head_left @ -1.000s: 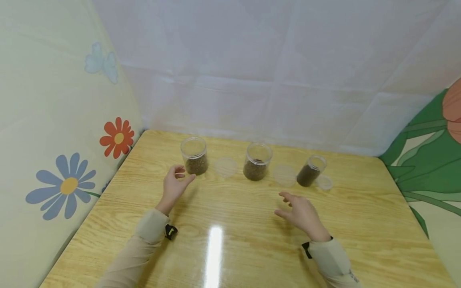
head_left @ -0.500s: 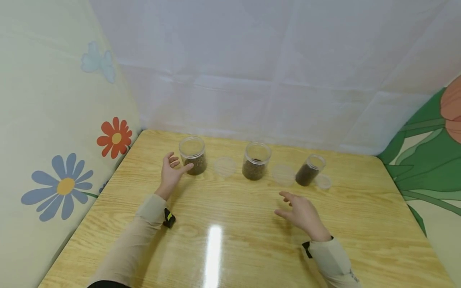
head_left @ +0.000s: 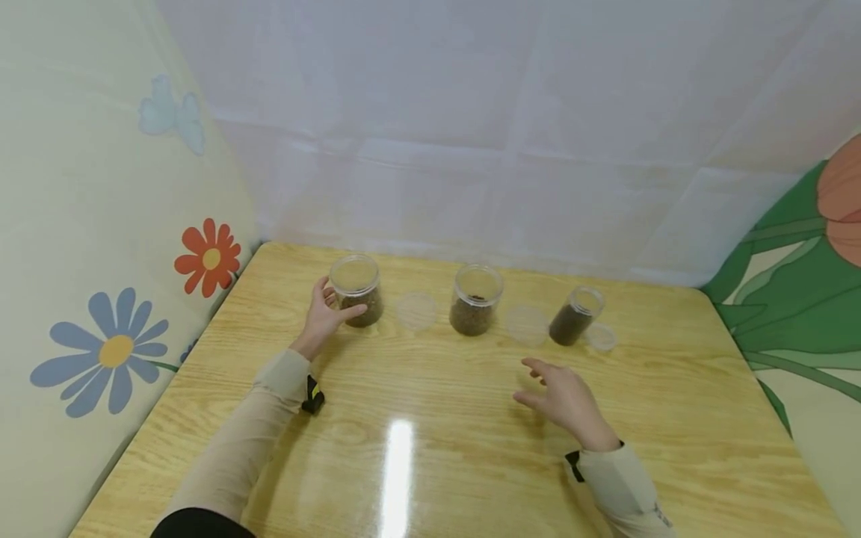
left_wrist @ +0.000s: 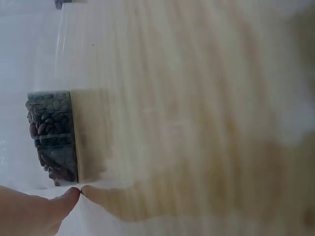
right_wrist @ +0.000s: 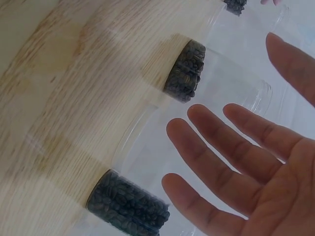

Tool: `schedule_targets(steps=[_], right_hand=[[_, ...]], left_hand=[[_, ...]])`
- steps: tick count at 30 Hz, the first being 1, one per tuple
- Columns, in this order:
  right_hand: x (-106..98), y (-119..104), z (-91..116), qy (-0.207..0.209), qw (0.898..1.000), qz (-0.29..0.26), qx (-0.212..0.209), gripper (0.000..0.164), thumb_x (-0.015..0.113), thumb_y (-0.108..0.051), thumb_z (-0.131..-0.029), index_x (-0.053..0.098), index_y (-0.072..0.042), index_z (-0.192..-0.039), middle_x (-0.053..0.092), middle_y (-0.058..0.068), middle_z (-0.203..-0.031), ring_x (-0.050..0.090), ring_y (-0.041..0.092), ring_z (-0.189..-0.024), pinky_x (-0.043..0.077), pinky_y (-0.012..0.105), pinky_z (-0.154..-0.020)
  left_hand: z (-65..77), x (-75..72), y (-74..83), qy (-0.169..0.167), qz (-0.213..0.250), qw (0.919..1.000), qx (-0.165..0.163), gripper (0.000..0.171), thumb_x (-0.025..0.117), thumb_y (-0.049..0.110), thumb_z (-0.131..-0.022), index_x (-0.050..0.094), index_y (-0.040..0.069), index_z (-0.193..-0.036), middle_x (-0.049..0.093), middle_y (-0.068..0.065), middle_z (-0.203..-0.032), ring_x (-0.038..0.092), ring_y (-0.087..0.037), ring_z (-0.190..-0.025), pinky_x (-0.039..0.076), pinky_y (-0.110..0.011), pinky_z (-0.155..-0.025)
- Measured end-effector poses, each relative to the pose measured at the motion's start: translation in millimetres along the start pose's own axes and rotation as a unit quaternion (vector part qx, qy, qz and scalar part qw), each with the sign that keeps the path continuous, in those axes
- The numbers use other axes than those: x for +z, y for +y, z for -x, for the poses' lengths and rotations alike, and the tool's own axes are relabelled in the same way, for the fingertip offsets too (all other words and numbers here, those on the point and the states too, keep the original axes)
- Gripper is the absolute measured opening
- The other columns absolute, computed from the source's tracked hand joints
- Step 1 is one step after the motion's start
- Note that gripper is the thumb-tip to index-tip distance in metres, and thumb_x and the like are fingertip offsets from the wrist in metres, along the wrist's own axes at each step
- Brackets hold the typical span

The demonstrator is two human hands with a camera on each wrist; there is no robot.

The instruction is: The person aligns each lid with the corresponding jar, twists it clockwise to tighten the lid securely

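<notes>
Head view: what is filling the near part?

Pale yellow wood-grain table (head_left: 444,448), with two beige sleeves (head_left: 232,437) extending over it. Beyond the sleeves, on the right, the right hand (head_left: 565,396) is hovering above the wood, its fingers bending slightly, loosely apart.

And the left hand (head_left: 321,315)?

Farther off, on the left, it is spanning a wide clear jar of dark beans (head_left: 357,288). Its thumb is showing across the near side, its fingers along the left wall; I cannot tell whether they are gripping.

Where is that jar standing?

Upright, toward the table's far left. Another wide clear jar (head_left: 474,302) is standing mid-table, a slimmer clear jar (head_left: 573,320) on the right. Translucent round lids (head_left: 416,311) are lying beside them.

And farthest?

Creased white cloth (head_left: 430,149) is hanging behind the far edge.
</notes>
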State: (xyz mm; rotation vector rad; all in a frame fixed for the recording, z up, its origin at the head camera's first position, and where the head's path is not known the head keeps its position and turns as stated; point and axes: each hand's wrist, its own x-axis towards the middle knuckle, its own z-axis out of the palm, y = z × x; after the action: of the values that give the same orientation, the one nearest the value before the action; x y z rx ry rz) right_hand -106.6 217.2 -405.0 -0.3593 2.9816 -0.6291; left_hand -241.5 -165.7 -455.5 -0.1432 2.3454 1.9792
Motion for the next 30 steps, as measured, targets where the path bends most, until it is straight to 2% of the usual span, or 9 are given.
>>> schedule_targets(steps=[7, 14, 24, 27, 30], right_hand=[[3, -1, -3, -0.003, 1.0, 0.005, -0.007, 0.055, 0.071, -0.027, -0.078, 0.054, 0.001, -0.121, 0.064, 0.018, -0.102, 0.061, 0.033, -0.087, 0.05, 0.044, -0.068], [5, -2, -3, -0.002, 1.0, 0.002, -0.006, 0.054, 0.072, -0.026, -0.078, 0.054, 0.001, -0.121, 0.064, 0.018, -0.102, 0.061, 0.032, -0.087, 0.049, 0.044, -0.068], [6, -2, -5, -0.005, 1.0, 0.007, -0.007, 0.055, 0.072, -0.027, -0.077, 0.055, 0.001, -0.121, 0.064, 0.018, -0.102, 0.061, 0.032, -0.087, 0.049, 0.044, -0.067], [7, -2, -6, -0.004, 1.0, 0.01, -0.009, 0.055, 0.072, -0.027, -0.077, 0.055, 0.001, -0.121, 0.063, 0.018, -0.102, 0.061, 0.032, -0.086, 0.049, 0.044, -0.067], [7, -2, -6, -0.002, 1.0, 0.014, -0.012, 0.054, 0.072, -0.027, -0.077, 0.055, 0.001, -0.12, 0.063, 0.018, -0.102, 0.061, 0.032, -0.086, 0.049, 0.043, -0.067]], left_hand=[[-6.1, 4.3, 1.2, -0.013, 0.006, 0.9998, 0.01, 0.105, 0.078, 0.018, -0.071, 0.003, 0.016, -0.145, 0.016, -0.016, -0.147, 0.016, -0.032, -0.133, 0.016, -0.047, -0.107], [-10.8, 6.8, 1.8, -0.02, 0.009, 0.9997, 0.006, 0.106, 0.079, 0.017, -0.07, 0.003, 0.018, -0.145, 0.014, -0.015, -0.148, 0.01, -0.03, -0.136, 0.013, -0.047, -0.107], [-16.6, 7.6, 1.4, -0.031, 0.008, 0.9995, 0.008, 0.114, 0.081, 0.02, -0.068, -0.004, 0.022, -0.145, 0.015, -0.015, -0.147, 0.015, -0.033, -0.134, 0.021, -0.046, -0.105], [-17.7, 8.6, 0.3, -0.034, 0.016, 0.9991, 0.019, 0.111, 0.08, 0.017, -0.069, -0.002, 0.022, -0.145, 0.017, -0.017, -0.145, 0.019, -0.034, -0.132, 0.023, -0.046, -0.105], [-18.2, 8.8, 0.8, -0.039, 0.022, 0.9986, 0.027, 0.107, 0.079, 0.013, -0.07, 0.003, 0.017, -0.145, 0.02, -0.019, -0.144, 0.021, -0.033, -0.131, 0.024, -0.045, -0.104]])
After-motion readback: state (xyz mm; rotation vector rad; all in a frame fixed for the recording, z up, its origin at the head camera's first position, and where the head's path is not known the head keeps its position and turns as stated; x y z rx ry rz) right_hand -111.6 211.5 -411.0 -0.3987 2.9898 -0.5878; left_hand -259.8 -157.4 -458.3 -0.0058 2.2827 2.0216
